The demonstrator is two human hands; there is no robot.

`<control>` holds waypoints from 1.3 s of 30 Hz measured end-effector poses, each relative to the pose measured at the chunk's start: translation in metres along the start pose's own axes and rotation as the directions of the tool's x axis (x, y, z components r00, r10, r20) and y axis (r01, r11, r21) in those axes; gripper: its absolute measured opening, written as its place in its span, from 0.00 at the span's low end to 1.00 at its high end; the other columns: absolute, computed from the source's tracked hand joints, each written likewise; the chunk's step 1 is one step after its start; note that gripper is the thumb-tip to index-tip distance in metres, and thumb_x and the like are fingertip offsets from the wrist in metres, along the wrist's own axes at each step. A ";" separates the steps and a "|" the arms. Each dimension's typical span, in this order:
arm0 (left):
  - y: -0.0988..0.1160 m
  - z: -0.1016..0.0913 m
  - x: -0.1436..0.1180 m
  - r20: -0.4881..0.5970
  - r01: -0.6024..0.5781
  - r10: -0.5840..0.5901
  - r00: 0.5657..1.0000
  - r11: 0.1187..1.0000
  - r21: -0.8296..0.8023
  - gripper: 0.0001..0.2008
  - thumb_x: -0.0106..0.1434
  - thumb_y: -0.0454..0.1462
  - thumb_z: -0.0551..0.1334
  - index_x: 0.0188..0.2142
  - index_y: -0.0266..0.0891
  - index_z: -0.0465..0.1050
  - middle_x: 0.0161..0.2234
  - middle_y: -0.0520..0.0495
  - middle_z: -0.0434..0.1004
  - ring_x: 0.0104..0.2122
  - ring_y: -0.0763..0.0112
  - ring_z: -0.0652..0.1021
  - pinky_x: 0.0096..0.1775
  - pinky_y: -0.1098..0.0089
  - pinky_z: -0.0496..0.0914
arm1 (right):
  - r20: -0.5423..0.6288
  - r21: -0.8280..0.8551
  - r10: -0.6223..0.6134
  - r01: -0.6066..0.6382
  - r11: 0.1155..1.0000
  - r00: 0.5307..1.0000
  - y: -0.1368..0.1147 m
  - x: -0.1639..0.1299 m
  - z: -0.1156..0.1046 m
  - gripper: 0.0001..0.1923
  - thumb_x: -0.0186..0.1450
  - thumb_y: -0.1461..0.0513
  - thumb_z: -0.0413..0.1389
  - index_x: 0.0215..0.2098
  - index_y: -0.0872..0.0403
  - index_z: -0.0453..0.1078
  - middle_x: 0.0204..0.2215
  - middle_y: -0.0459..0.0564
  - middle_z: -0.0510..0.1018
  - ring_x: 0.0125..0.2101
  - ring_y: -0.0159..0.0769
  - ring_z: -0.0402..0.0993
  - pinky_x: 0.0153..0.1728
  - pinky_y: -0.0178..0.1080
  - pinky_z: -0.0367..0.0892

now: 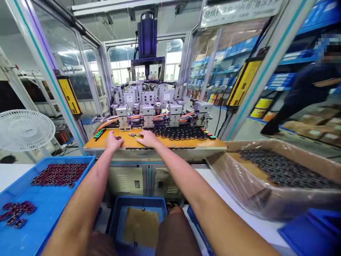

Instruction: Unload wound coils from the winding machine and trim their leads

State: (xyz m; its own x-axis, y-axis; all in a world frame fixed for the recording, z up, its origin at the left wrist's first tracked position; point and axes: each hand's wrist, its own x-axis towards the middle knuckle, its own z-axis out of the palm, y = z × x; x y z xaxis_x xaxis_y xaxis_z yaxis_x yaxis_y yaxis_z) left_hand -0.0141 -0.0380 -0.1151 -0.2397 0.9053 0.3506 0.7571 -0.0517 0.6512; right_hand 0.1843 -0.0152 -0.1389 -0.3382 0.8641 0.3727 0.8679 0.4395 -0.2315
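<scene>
Sitting nearest, a blue tray (53, 213) on the left holds dark red parts (61, 173). Farther off, above the orange desk (129, 143), the left hand (114, 142) has its fingers closed about one small part (118, 137), while the right hand (148, 139) grips small pliers (136, 136). Black round pieces (181, 133) crowd the desk beyond, before a grey machine (149, 97).

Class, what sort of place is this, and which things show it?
Probably a factory workshop: a grey metal multi-head machine, a blue plastic tray of small dark-red parts, and tall blue shelving.
</scene>
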 end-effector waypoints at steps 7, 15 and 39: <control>-0.013 -0.013 -0.058 -0.029 0.022 -0.033 0.999 0.949 -0.314 0.30 0.59 0.31 0.67 0.60 0.35 0.62 0.47 0.41 0.77 0.43 0.64 0.80 0.50 0.58 0.74 | -0.015 0.044 -0.019 0.020 0.999 1.000 0.007 -0.004 0.006 0.15 0.70 0.53 0.56 0.45 0.57 0.73 0.43 0.51 0.78 0.43 0.38 0.76 0.47 0.47 0.71; -0.062 -0.071 -0.258 0.102 0.101 -0.041 0.994 0.709 -0.698 0.30 0.52 0.31 0.72 0.54 0.39 0.66 0.43 0.44 0.81 0.39 0.70 0.82 0.44 0.67 0.78 | -0.253 0.191 -0.037 0.088 0.978 0.967 -0.006 -0.039 0.000 0.17 0.66 0.57 0.56 0.48 0.60 0.74 0.50 0.62 0.77 0.50 0.49 0.72 0.52 0.47 0.65; -0.057 -0.080 -0.333 -0.003 -0.127 0.176 0.984 0.695 -0.707 0.36 0.57 0.23 0.68 0.61 0.48 0.62 0.47 0.46 0.80 0.43 0.69 0.82 0.44 0.70 0.79 | 0.200 0.963 -0.508 -0.072 0.260 0.838 -0.124 -0.284 -0.016 0.07 0.65 0.60 0.62 0.42 0.52 0.76 0.34 0.50 0.81 0.32 0.33 0.76 0.33 0.36 0.70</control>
State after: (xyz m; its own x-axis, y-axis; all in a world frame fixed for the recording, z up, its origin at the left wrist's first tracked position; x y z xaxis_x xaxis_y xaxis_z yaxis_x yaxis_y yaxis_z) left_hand -0.0262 -0.3698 -0.2152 -0.1046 0.8807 0.4619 0.1269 -0.4488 0.8846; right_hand 0.1785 -0.3187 -0.2013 -0.7968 0.5501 0.2498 -0.0999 0.2879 -0.9524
